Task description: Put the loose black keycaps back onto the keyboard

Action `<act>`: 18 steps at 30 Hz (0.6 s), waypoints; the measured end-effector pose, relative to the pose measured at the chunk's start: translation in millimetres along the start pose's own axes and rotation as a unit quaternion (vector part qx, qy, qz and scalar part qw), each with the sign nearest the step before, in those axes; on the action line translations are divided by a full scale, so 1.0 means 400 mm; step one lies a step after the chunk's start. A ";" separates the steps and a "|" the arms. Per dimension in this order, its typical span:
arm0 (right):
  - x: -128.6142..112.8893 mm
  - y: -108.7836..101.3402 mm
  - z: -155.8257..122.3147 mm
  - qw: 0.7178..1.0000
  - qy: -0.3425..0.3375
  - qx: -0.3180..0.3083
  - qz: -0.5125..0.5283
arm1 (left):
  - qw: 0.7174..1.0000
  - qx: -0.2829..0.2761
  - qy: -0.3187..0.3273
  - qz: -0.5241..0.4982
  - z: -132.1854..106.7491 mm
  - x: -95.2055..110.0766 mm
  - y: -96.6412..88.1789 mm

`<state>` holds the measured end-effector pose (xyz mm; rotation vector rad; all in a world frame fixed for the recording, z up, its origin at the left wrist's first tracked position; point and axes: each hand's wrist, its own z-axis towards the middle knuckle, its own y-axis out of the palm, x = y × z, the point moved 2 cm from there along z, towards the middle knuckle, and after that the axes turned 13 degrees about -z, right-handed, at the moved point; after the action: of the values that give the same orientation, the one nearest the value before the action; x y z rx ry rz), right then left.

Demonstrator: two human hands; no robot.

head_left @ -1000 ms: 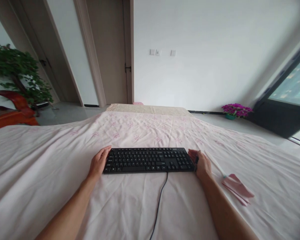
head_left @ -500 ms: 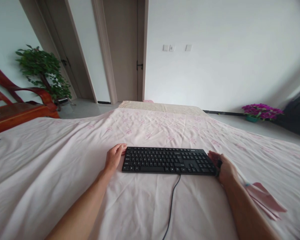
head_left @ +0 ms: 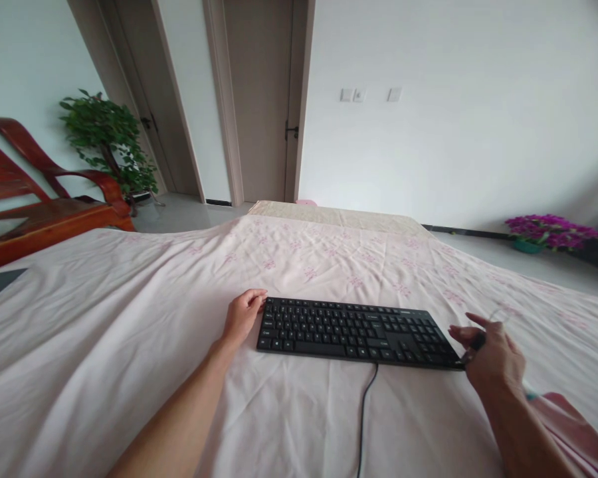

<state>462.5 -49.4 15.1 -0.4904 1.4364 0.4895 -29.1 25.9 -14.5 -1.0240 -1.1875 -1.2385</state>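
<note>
A black keyboard (head_left: 359, 332) lies on the pink flowered cloth (head_left: 299, 411), its cable (head_left: 363, 411) running from the near edge toward me. At its upper left corner, my left hand (head_left: 244, 315) grips the edge with fingers bent and thumb along the top. My right hand (head_left: 496, 355) is just off the keyboard's right end, fingers curled around a small dark item (head_left: 477, 341) with a thin pale part sticking out; its kind is unclear. Beside the right forearm lies a folded pink cloth (head_left: 573, 431).
A wooden armchair (head_left: 54, 192) and a green potted plant (head_left: 104, 136) stand at the left. Purple flowers in a pot (head_left: 551, 232) sit on the floor at the right. A dark flat thing (head_left: 0, 284) lies at the cloth's left edge.
The view has swung slightly left. My right hand has moved away from the keyboard's right end, with the dark item in its fingers. My left hand stays at the left edge.
</note>
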 end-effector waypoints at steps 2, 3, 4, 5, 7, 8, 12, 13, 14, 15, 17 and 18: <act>-0.022 0.015 -0.012 0.999 -0.011 -0.030 0.013 | 0.999 0.003 0.012 0.031 0.002 0.002 -0.001; -0.033 0.026 -0.021 0.998 -0.013 -0.056 0.018 | 0.999 0.004 0.019 0.047 0.002 0.004 -0.001; -0.044 0.040 -0.034 0.996 -0.009 -0.088 0.024 | 0.998 0.005 0.028 0.063 0.003 0.006 -0.002; -0.056 0.057 -0.051 0.992 -0.006 -0.121 0.029 | 0.997 0.005 0.035 0.075 0.003 0.007 -0.002; -0.082 0.098 -0.098 0.980 -0.005 -0.193 0.040 | 0.995 0.003 0.044 0.091 0.004 0.009 -0.003; -0.097 0.123 -0.127 0.972 0.000 -0.228 0.050 | 0.995 0.003 0.045 0.093 0.004 0.010 -0.004; -0.165 0.240 -0.257 0.939 0.000 -0.332 0.094 | 0.995 0.005 0.038 0.089 0.004 0.012 -0.004; -0.183 0.272 -0.288 0.932 -0.017 -0.346 0.109 | 0.995 0.007 0.037 0.089 0.004 0.013 -0.004; -0.199 0.304 -0.318 0.923 -0.034 -0.365 0.118 | 0.995 0.008 0.036 0.091 0.003 0.016 -0.003; -0.212 0.336 -0.347 0.918 -0.052 -0.374 0.120 | 0.995 0.009 0.034 0.094 0.003 0.018 -0.003; -0.225 0.394 -0.398 0.913 -0.083 -0.388 0.095 | 0.994 0.011 0.033 0.101 0.001 0.023 -0.002; -0.224 0.418 -0.420 0.914 -0.100 -0.386 0.079 | 0.994 0.010 0.033 0.104 0.001 0.025 -0.002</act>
<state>222.0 -15.9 88.3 -0.9218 1.0477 1.2211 -30.2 24.8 -4.7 -1.0555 -1.0140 -1.0860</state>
